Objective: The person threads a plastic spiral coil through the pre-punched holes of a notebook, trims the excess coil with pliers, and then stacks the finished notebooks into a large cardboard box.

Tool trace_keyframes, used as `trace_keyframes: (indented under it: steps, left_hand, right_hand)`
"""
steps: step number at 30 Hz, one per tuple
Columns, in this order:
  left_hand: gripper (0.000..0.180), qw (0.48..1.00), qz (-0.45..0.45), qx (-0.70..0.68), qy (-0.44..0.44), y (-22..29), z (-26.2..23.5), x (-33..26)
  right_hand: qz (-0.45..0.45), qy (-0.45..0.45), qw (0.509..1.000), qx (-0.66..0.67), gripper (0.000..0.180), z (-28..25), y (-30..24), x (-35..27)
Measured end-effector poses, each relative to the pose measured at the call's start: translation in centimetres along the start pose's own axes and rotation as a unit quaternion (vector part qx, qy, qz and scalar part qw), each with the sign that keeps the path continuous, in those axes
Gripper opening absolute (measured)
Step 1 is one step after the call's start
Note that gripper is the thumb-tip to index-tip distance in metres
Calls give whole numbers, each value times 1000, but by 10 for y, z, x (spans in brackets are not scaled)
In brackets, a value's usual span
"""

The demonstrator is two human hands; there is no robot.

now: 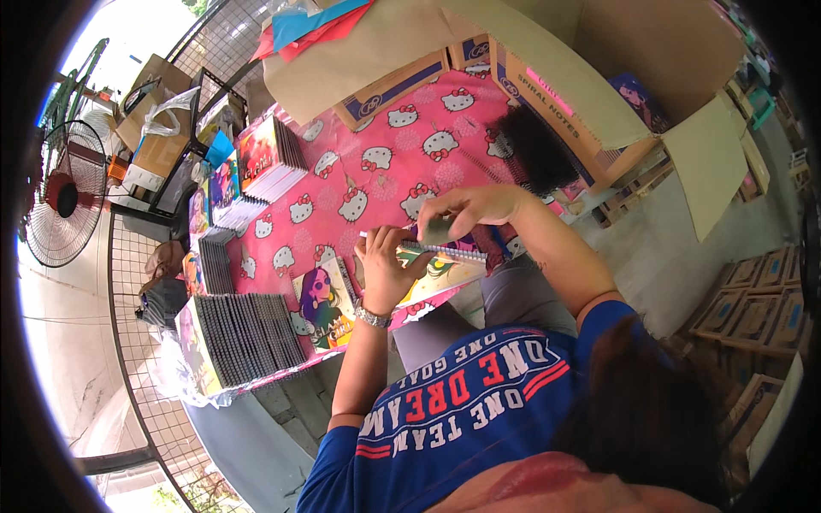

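A spiral notebook (445,277) with a yellow illustrated cover lies at the table's near edge, close to my lap. My left hand (389,263) is closed on its left end, with fingers along the grey coil binding. Over the coil's far side hovers my right hand (475,209), its fingers curled around a small dark greenish thing that I cannot make out. Another spiral notebook (323,303), showing a purple-haired cartoon figure, rests flat to the left of my left hand.
Stacks of spiral notebooks (248,333) line the left side of the pink patterned tablecloth (376,158). Black plastic coils (534,150) are heaped at the right, beside an open cardboard box (564,111). A standing fan (64,197) is at far left; cartons (761,295) stand on the floor, right.
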State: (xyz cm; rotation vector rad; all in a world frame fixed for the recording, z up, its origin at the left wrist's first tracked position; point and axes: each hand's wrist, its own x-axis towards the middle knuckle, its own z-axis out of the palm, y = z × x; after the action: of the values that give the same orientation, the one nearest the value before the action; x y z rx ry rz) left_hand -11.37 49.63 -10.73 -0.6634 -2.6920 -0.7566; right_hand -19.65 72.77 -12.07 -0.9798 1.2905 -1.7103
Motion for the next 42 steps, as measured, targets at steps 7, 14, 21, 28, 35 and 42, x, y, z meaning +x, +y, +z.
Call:
trace_keyframes:
  steps: [7, 14, 21, 28, 35, 42]
  left_hand:
    - [30, 998, 0, -67, 7, -31, -10, -2]
    - [29, 989, -63, -133, -16, -39, -15, -4]
    - [28, 980, -73, -185, -16, -50, -14, -1]
    - [22, 927, -153, -341, 42, -73, -2, -12]
    - [15, 875, -238, -391, 158, -55, -5, -47]
    - [20, 849, -196, -422, 249, -48, 18, -50]
  right_hand:
    - [45, 2, 998, 36, 51, -2, 5, 21]
    - [48, -7, 999, -4, 48, 0, 3, 34]
    - [86, 19, 995, -37, 51, -6, 7, 46]
    - [186, 357, 838, -368, 69, -76, 85, 32]
    - [276, 405, 663, -567, 50, 14, 121, -75]
    - [94, 517, 644, -555, 58, 56, 128, -107]
